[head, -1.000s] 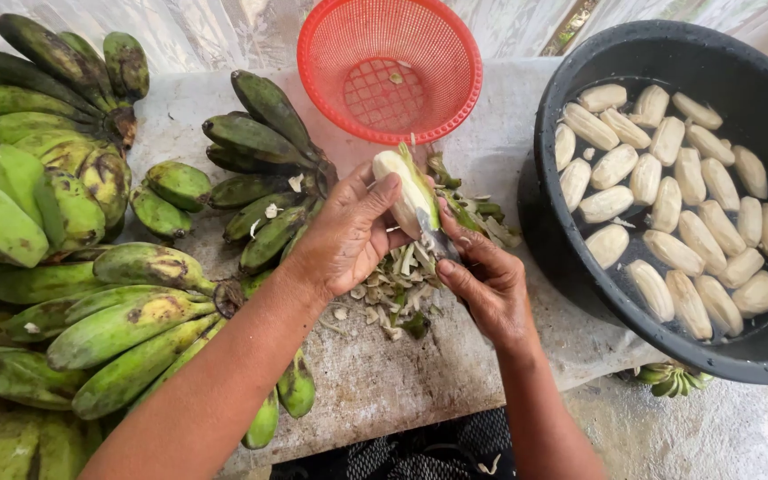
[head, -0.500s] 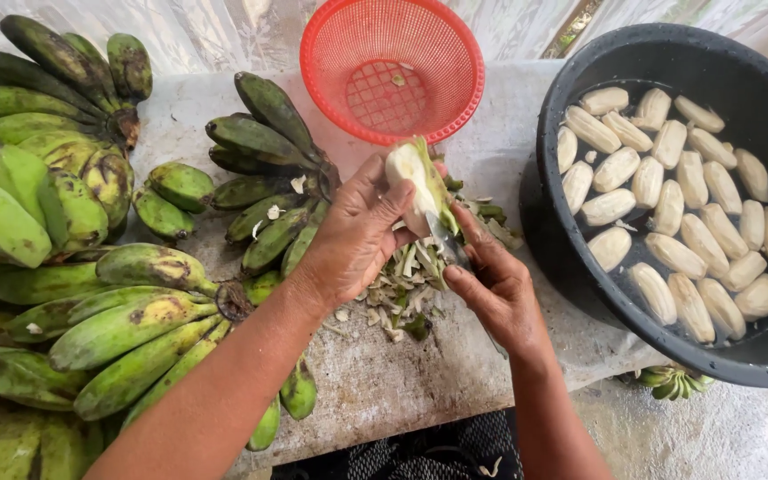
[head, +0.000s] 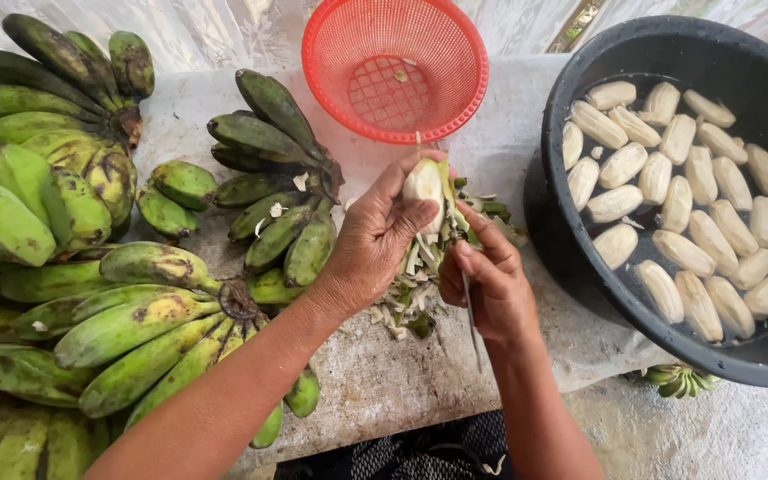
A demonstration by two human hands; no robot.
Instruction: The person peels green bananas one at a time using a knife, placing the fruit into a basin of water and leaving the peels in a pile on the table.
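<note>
Banana (head: 426, 185), half peeled, white with green skin strip on one side, held up over peel pile (head: 406, 284) in middle of table (head: 384, 378). Green banana bunches (head: 91, 231) far left. Left hand (head: 375, 240) fingers wrapped tight round banana. Right hand (head: 484, 283) just beside it, closed on thin knife (head: 472, 313), thumb on peel. Red basket (head: 395, 67) behind. Black tub (head: 762, 356) at right, water and peeled bananas (head: 677, 196) inside.
</note>
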